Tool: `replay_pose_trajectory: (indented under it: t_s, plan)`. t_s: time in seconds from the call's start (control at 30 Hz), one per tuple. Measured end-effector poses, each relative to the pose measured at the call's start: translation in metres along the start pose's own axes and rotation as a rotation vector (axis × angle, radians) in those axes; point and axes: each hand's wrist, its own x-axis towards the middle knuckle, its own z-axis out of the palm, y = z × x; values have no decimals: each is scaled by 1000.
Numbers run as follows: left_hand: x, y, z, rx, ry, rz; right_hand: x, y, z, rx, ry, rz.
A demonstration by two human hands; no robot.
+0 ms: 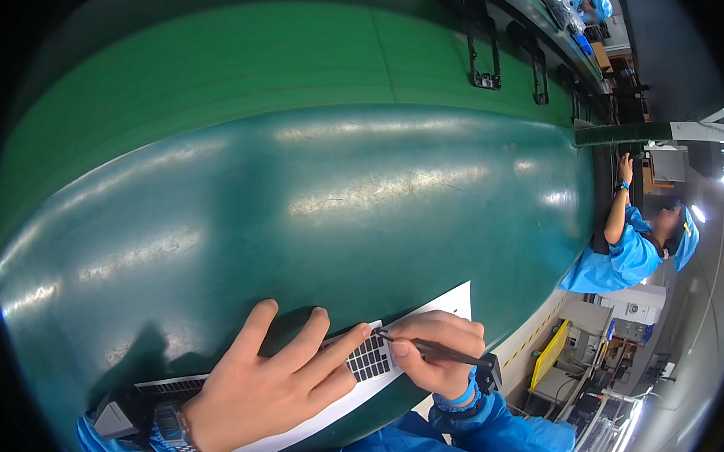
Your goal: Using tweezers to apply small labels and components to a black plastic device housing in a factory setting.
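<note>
White sheet with a grid of black rectangles (368, 362) lies along the near edge of the dark green tabletop (377, 251). Left hand (278, 384): spread over the sheet, fingers released, index fingertip beside the grid. Right hand (438, 378): pinching dark tweezers (451, 354), tips at the grid's upper edge; contact cannot be told. Beyond: lighter green surface (264, 60), black rectangular frames (487, 80). Far right: co-worker (625, 260) in blue.

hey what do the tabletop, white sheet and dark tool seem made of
Tabletop: probably rubber or vinyl, smooth and glossy, judging by bright light streaks. White sheet: likely matte paper, thin and without glare, though film is possible. Dark tool: metal or plastic; its plain dark finish leaves it open.
</note>
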Motion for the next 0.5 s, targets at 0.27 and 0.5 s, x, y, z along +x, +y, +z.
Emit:
replay_pose_trajectory:
  t_s: [0.27,0.5]
  plan:
    - [3,2,0,25,7,7,0,1,-1,31,-15,-53]
    - [4,2,-3,0,9,-7,-1,8,-4,129,0,-51]
